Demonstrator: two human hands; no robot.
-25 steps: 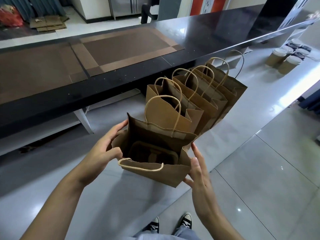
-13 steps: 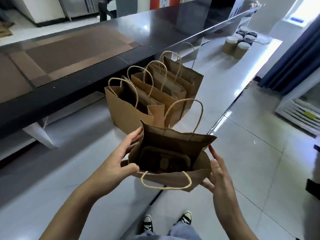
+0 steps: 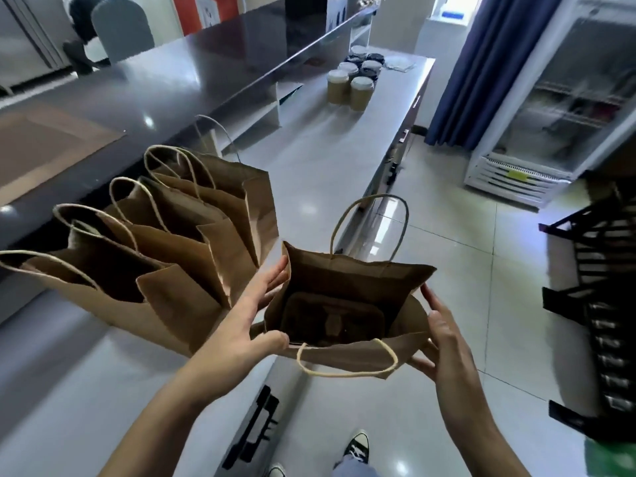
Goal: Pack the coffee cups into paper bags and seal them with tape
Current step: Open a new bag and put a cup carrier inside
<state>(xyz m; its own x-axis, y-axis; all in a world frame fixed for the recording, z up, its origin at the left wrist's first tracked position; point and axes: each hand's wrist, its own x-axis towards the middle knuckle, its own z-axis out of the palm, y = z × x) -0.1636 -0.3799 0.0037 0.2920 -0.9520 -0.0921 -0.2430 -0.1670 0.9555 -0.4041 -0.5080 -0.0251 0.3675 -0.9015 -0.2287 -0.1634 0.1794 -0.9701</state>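
- I'm looking down a long grey counter [image 3: 320, 160] with a raised dark glossy ledge [image 3: 192, 77] running along its left side.
- Far end of the counter: a cluster of lidded coffee cups [image 3: 354, 82], brown ones in front, darker ones behind.
- To the right I see pale floor tiles [image 3: 457, 270], a blue curtain [image 3: 481, 70], a glass-door fridge [image 3: 564, 108] and a black rack [image 3: 599, 304] at the edge of view.
- A row of open paper bags [image 3: 179, 235] stands on the counter, handles up, just left of the hands.
- The open paper bag [image 3: 351, 297] is held between both hands past the counter's edge, over the floor; a dark cup tray [image 3: 332, 318] sits at its bottom, no cup in it.
- Left hand [image 3: 247, 321]: fingers straight against the bag's left side, thumb pressed at the near rim.
- Right hand [image 3: 444, 342]: fingers extended along the bag's right side, thumb below the near corner, holding the bag.
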